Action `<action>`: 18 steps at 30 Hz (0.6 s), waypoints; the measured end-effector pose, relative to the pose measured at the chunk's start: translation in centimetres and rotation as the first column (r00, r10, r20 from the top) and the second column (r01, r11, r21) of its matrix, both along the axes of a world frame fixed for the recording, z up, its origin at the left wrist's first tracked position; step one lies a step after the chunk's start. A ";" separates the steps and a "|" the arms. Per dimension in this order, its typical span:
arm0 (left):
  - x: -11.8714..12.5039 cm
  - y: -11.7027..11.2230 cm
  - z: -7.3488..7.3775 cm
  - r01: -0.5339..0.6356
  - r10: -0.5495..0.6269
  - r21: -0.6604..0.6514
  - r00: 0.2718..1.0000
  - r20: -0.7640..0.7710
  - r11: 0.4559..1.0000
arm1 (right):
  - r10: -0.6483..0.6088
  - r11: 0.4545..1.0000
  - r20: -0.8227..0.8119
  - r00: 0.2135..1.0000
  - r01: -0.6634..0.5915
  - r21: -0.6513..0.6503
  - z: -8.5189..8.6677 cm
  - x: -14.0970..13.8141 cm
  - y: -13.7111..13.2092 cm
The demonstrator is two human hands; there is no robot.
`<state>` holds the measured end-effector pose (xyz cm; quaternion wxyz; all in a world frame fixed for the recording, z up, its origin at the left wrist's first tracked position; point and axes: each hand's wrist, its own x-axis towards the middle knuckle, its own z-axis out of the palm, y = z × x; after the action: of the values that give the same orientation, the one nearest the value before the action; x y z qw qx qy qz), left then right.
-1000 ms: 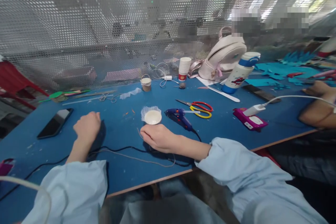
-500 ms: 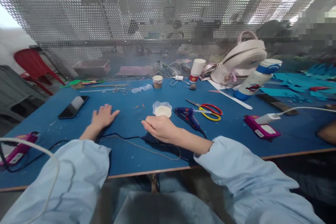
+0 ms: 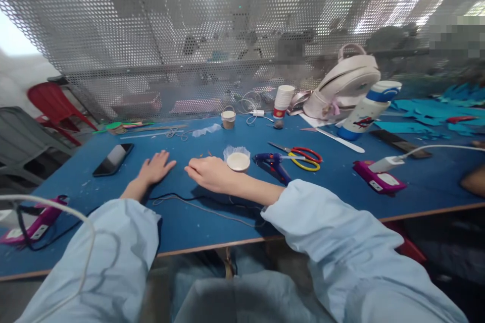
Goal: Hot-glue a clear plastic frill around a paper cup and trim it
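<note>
Right hand (image 3: 209, 173) lies beside cup (image 3: 238, 161); left hand (image 3: 155, 169) flat.

Beyond the white cup (image 3: 238, 161) the bench (image 3: 212, 137) lies open; just right of it glue gun (image 3: 273, 163) and scissors (image 3: 301, 156) block; nearer, a cord (image 3: 172, 195) crosses

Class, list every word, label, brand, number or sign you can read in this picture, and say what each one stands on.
Nothing here can be read as text.
Water bottle: a red printed mark, too blurred to read.
Stack of paper cups: a red printed band, too small to read.
Pink device on the right: a white label, print too small to read.
Phone: the screen is dark and shows no text.
</note>
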<state>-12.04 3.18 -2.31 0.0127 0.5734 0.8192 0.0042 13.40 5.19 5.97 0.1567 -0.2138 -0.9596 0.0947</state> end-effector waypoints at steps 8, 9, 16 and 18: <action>0.5 3.5 -0.1 0.026 -0.027 0.092 1.000 0.009 0.995 | 0.012 1.000 0.053 0.999 -0.013 0.021 0.1 -0.2 -0.7; 0.9 4.0 -0.4 0.031 -0.033 0.096 0.999 0.017 0.995 | 0.014 1.000 0.057 0.998 -0.015 0.022 0.1 -0.3 -0.9; -4.1 0.2 1.3 -0.313 0.322 0.223 0.947 -0.003 0.923 | 0.070 0.998 0.072 0.995 -0.069 -0.010 -0.7 0.5 -1.7; -6.3 -2.1 2.2 -0.417 0.432 0.272 0.902 0.003 0.867 | 0.089 0.996 0.084 0.993 -0.087 -0.024 -1.0 0.6 -1.8</action>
<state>-18.36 1.13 -0.11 -0.0893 0.3756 0.9170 0.1004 14.04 3.44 4.98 0.1094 -0.1767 -0.9728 0.1020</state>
